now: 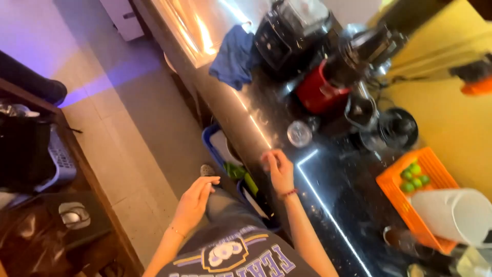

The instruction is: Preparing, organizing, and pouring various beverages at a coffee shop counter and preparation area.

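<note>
Both hands are empty with fingers loosely spread: the right hand (280, 170) hovers at the edge of the dark tabletop (328, 205) near a round glass lid (299, 134), the left hand (195, 201) hangs over the floor.

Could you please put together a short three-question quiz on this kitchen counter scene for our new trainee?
1. True or false: both hands are empty.
2. What fruit lies in the orange tray? A) limes B) bananas C) tomatoes
3. Which hand is over the dark counter?

Key:
1. True: the left hand and the right hand hold nothing.
2. A, the green limes.
3. The right hand, near a round clear lid; the left hangs above the floor.
</note>
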